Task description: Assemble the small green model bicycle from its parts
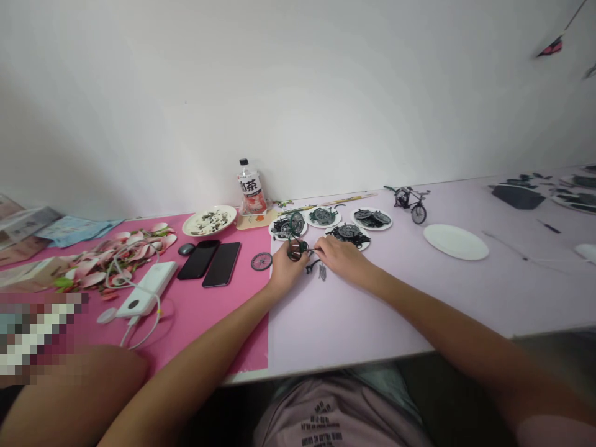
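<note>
My left hand [287,264] is closed around a small dark green model bicycle part [298,248] near the middle of the table. Beside it, my right hand [342,256] pinches a thin dark piece that meets the held part. Just below the hands, small dark parts [322,272] lie on the pale tabletop. A loose spoked wheel [261,261] rests on the pink mat, left of my left hand. Behind the hands are several small white plates of bicycle parts, one with flat dark pieces [371,218]. An assembled model bicycle [410,202] stands to the right.
Two phones [199,259] [222,264], a white power bank [146,289] with a cable and pink petals [135,248] lie on the left. Behind them stand a bowl [209,221] and a bottle [252,189]. A white plate [456,241] lies right. Someone's bare limb shows lower left.
</note>
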The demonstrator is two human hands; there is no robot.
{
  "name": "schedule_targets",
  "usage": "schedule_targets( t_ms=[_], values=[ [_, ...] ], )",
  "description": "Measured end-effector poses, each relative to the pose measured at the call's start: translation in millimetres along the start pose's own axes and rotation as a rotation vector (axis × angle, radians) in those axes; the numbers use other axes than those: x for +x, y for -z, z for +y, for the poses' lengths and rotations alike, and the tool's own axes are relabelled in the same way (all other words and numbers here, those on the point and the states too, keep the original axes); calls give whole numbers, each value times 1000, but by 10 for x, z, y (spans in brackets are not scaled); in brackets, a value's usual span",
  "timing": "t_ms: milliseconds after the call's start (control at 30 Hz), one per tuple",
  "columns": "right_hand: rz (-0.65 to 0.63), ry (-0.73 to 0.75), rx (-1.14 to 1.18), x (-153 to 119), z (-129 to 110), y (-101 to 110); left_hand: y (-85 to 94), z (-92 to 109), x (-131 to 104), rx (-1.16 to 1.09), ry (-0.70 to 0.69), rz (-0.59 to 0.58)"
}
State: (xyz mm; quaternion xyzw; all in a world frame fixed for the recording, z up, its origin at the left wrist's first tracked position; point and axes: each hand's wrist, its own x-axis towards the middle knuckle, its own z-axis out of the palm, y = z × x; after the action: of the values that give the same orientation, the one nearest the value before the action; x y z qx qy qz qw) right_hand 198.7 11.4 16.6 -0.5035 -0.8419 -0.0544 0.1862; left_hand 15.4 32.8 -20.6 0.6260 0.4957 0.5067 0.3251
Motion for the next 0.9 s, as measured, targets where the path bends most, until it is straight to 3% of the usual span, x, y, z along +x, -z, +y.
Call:
schedule_targets(
  t_ms=[200,333,567,900],
  values=[
    [75,40,-46,3,41,-3,-8,16,-14,-15,-22,-12],
    [40,2,-66,-1,29,21,-5,67,-42,-23,-18,-8],
    [39,-67,234,-72,-3,84,10,111,-64,-10,-36,-21],
    [50,-77,303,-69,30,33,7,129,-59,-8,-38,-12]
  ],
)
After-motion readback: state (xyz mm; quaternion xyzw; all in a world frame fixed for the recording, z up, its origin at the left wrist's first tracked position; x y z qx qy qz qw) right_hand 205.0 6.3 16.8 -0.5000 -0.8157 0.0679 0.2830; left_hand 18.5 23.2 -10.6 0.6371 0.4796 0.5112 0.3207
